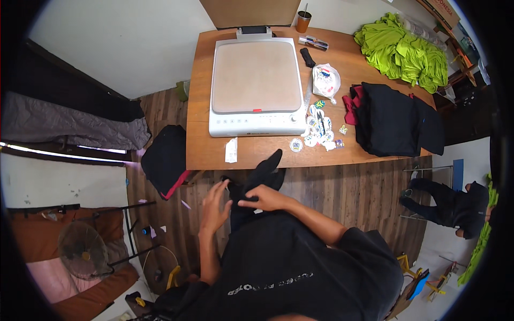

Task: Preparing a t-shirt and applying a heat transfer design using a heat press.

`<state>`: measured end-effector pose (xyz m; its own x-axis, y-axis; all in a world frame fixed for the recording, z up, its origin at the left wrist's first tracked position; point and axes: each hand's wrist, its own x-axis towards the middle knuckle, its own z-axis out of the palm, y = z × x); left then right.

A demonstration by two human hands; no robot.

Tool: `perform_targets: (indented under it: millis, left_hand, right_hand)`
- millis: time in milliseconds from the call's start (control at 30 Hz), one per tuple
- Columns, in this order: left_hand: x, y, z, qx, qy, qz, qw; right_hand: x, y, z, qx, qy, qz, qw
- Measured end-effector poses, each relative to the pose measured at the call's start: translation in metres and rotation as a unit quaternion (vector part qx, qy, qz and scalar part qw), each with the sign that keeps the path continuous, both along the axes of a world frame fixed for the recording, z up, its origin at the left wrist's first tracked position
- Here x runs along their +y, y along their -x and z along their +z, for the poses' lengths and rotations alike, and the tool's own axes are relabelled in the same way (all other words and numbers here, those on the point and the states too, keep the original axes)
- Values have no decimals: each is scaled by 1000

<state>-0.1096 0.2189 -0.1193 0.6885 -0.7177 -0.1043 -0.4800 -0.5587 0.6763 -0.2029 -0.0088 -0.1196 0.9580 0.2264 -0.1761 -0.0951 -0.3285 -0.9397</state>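
Note:
In front of my body, just off the table's near edge, a piece of black cloth (265, 168) hangs bunched, one pointed end reaching up over that edge. My right hand (267, 198) is on its near side, thumb and fingers bent around the fabric. My left hand (214, 207) is beside the cloth's left end, fingers stretched forward and thumb apart, the fingertips at the fabric. Where the cloth merges with my dark clothing, its lower outline is hard to make out. Beyond the hands stands a white heat press (257, 127) with a beige pad and raised lid.
On the wooden table (209, 155) are round stickers (321, 128), a white bowl (326, 80), folded black garments (388, 120), lime-green cloth (404, 51) and a cup (303, 21). A black garment (166, 160) hangs left of the table. A fan (83, 251) stands left; another person (455, 203) is at right.

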Motion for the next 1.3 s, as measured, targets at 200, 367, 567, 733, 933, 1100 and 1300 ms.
perform_targets:
  millis: [200,367,567,733,933,1100,1300]
  left_hand:
    - [-52,4,19,53,72,-94,992]
    - [-44,6,4,23,94,-12,995]
    - [-50,3,27,-71,203,43,976]
    - [-62,9,69,69,280,51,956]
    - [-49,2,98,117,352,77,926]
    - [-17,-25,106,71,342,113,930]
    - [22,-50,90,-54,155,120,979]
  right_hand:
    - [1,3,-29,-187,-41,-74,979]
    - [-26,16,-15,-84,-70,-117,987]
    - [-36,28,-24,-128,-9,-165,978]
    - [-40,29,-10,-5,-34,-114,993]
    - [-50,38,-64,-34,80,-26,996]
    - [-74,51,-37,58,46,-22,997]
    - [-108,70,5,102,-93,-6,990]
